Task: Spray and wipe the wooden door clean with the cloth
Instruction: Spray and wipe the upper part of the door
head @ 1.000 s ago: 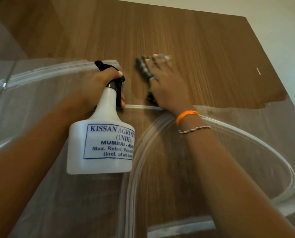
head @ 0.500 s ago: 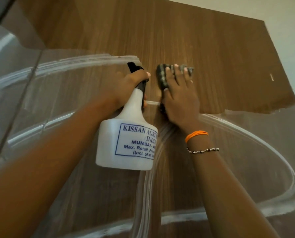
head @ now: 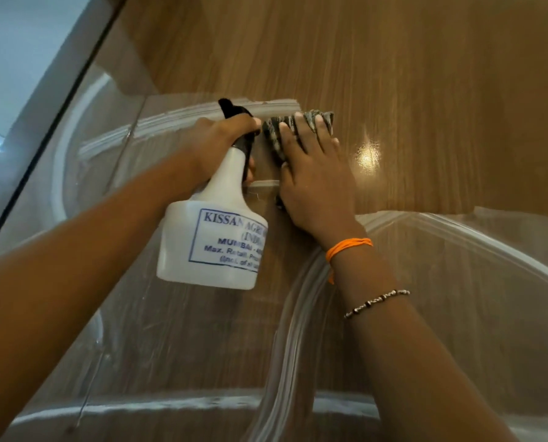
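Head: cloth (head: 285, 129) wiped slightly rightward.

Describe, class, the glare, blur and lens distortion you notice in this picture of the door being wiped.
Head view: a bright glare spot shines on the wooden door right of the cloth; the plastic film reflects hazy white streaks; the wide lens bends straight edges; the spray bottle label stays sharp.

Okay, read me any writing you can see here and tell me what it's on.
All on the label of the spray bottle:
"KISSAN AGR", cut off at the bottle's curve
"(IND", cut off
"MUMBAI -", the rest hidden
"Max. Retail. Pr", cut off
"(Incl. of all", blurred, partly guessed
No other writing is in view.
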### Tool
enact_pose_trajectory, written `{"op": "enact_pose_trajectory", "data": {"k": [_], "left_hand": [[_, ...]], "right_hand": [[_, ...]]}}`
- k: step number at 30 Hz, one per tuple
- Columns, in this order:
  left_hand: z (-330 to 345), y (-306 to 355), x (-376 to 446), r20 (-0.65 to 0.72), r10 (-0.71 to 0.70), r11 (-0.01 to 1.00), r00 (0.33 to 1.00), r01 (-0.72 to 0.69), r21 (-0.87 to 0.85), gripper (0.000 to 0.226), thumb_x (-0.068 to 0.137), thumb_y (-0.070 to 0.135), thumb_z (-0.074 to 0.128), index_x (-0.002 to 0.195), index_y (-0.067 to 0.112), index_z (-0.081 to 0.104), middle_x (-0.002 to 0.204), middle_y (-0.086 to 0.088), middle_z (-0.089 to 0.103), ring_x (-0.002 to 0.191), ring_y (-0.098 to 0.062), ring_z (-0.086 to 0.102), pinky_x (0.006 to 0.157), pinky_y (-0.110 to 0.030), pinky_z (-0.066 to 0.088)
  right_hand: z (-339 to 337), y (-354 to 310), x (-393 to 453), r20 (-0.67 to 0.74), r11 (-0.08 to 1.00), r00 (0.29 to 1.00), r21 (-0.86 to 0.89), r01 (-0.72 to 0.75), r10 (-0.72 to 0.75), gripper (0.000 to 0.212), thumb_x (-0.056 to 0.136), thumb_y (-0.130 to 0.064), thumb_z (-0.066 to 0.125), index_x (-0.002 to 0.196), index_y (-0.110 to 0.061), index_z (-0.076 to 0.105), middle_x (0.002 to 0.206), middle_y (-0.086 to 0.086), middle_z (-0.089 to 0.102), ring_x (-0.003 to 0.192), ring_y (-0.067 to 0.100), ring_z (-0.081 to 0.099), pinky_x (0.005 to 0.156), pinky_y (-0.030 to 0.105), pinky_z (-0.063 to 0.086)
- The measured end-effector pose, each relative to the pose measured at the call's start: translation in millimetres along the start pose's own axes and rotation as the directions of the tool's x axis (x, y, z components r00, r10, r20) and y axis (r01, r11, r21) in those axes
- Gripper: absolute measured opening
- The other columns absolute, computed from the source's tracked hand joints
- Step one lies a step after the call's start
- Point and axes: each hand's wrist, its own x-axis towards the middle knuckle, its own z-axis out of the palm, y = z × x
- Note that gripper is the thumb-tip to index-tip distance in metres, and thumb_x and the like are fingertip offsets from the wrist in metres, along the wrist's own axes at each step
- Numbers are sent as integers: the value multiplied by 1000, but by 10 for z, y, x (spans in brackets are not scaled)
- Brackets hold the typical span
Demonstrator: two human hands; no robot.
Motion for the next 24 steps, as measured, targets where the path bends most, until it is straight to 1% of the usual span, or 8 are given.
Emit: {"op": "enact_pose_trajectory", "data": {"k": [2,4,8,10,13,15,19,24], "left_hand": [[-100,-47,-9,17,-9,1000,1000,9,17,40,91,32,55,97,-6,66,78,-20,67,62,-26,65,59,-29,55],[-171,-66,-27,36,-11,1000,999,10,27,42,92,30,54,103,-9,64,82,-23,66,63,-28,65,56,-28,56],[-276,-105,-24,45,9,999,999,-11,41,42,92,28,54,96,-12,64,78,-25,65,56,-25,64,50,-23,52],[-361,-130,7,37,8,999,999,-9,38,39,92,30,54,87,-7,64,72,-21,66,53,-23,64,50,-23,51],[-530,-166,42,49,10,1000,999,-11,8,35,92,30,55,86,-4,62,71,-21,65,55,-27,64,51,-25,52],[-650,-198,58,65,17,1000,998,-18,20,35,91,32,55,86,-2,62,72,-22,66,58,-29,64,54,-27,53],[-859,-226,85,104,48,998,993,-53,47,37,84,38,57,85,2,64,74,-22,66,62,-31,65,59,-30,54],[-935,-248,71,106,33,998,994,-39,57,35,92,32,55,92,-2,63,68,-16,66,55,-23,64,51,-24,53]], "right_hand": [[-58,100,-14,25,999,999,-34,-40,41,62,90,-31,21,151,-21,24,160,3,14,148,28,1,119,45,2],[-117,242,-32,-1,988,990,-56,-142,142,57,95,-30,27,152,-22,23,161,2,12,148,29,-3,118,46,-2],[-174,301,27,-59,954,953,-21,-298,297,54,98,-21,37,151,-16,27,160,7,13,148,31,-2,118,43,1],[-137,206,110,-64,952,953,-56,-300,296,55,99,-20,36,151,-13,24,160,10,12,148,31,0,119,42,2],[0,-32,333,-72,962,966,-99,-255,248,55,98,-25,31,152,-12,21,160,11,12,148,31,1,119,41,2],[93,-270,474,-52,981,983,-75,-179,175,55,98,-27,24,151,-12,22,160,11,13,148,31,2,120,40,1],[255,-680,461,16,999,1000,-47,9,-9,53,100,-23,25,152,-12,20,160,10,13,148,29,3,119,39,2],[208,-522,188,-26,993,994,-52,-107,106,58,93,-24,27,151,-16,26,159,7,17,148,29,7,118,43,9]]}}
